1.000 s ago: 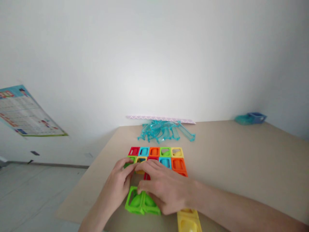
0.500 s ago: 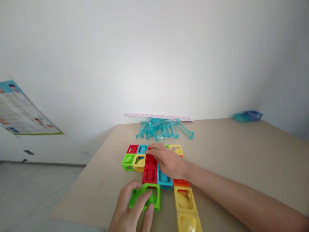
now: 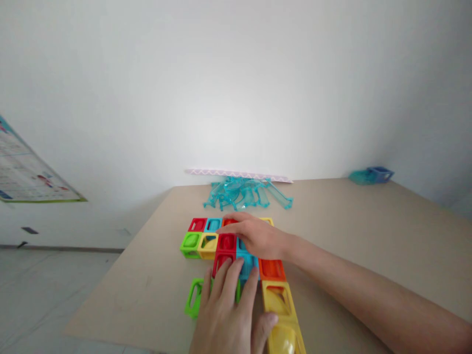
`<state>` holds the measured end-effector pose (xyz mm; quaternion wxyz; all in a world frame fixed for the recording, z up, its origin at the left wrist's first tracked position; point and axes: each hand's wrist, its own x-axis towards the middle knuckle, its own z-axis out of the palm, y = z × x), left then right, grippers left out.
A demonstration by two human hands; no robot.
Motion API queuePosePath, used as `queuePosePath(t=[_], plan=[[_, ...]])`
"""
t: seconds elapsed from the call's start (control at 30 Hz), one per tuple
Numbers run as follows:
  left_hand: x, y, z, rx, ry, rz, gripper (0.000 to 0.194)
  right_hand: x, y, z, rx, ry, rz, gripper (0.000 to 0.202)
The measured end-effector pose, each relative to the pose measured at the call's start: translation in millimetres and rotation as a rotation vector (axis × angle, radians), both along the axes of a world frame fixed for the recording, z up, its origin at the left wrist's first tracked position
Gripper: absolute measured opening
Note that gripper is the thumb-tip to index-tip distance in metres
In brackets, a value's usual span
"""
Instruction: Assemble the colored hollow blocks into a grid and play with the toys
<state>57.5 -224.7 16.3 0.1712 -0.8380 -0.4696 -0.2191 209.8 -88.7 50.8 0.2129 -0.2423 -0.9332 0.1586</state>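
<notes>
A flat layout of coloured plastic cube blocks with cut-out windows lies on the table. Its back rows include a red block (image 3: 197,224), a light-blue block (image 3: 213,225), a green block (image 3: 191,241) and a yellow block (image 3: 208,243). My right hand (image 3: 263,239) rests across the back middle, fingers stretched leftward over the blocks and hiding several. My left hand (image 3: 230,309) lies spread, fingertips on the front red block (image 3: 222,260) and the blue block (image 3: 250,268). Under that palm, a green piece (image 3: 192,299) is partly hidden. An orange block (image 3: 272,269) joins a yellow column (image 3: 277,299).
Transparent teal plastic pieces (image 3: 239,191) lie heaped behind the blocks, before a patterned strip (image 3: 238,173) along the wall. A blue box (image 3: 380,174) and a teal piece (image 3: 361,177) are at the back right. A poster (image 3: 33,172) hangs left. The table edge (image 3: 110,258) runs along the left.
My left hand has moved right and forward, from curling around the green piece to lying spread over the green, red and blue blocks. My right hand stays on the layout; the view shifts slightly.
</notes>
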Motion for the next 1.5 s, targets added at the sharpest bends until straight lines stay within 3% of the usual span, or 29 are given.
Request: queuePosePath(t=[0.13,0.3,0.53,0.67,1.13,1.33,1.5], plan=[[10,10,13.2,-0.081,0.01,-0.008,0.053,5,3,1.1,0.091,-0.141,0.025,0.052],[13,9,19.1,-0.136,-0.007,0.0,0.046,5,4,-1.5,0.121,-0.192,0.042,0.054],[8,7,16.2,-0.133,-0.005,-0.051,0.052,5,10,-0.2,0.115,-0.214,0.06,0.066],[5,7,15.4,-0.178,-0.017,-0.079,0.059,5,9,1.2,0.115,-0.214,0.059,0.064],[-2,10,18.3,-0.308,-0.047,-0.082,0.057,5,11,-2.0,0.125,-0.221,0.059,0.056],[-3,13,23.6,-0.283,-0.052,-0.12,0.055,6,10,-1.2,0.149,-0.212,0.059,0.06],[-15,12,23.2,-0.221,0.091,-0.194,0.061,6,10,0.3,0.152,-0.21,0.079,0.064]])
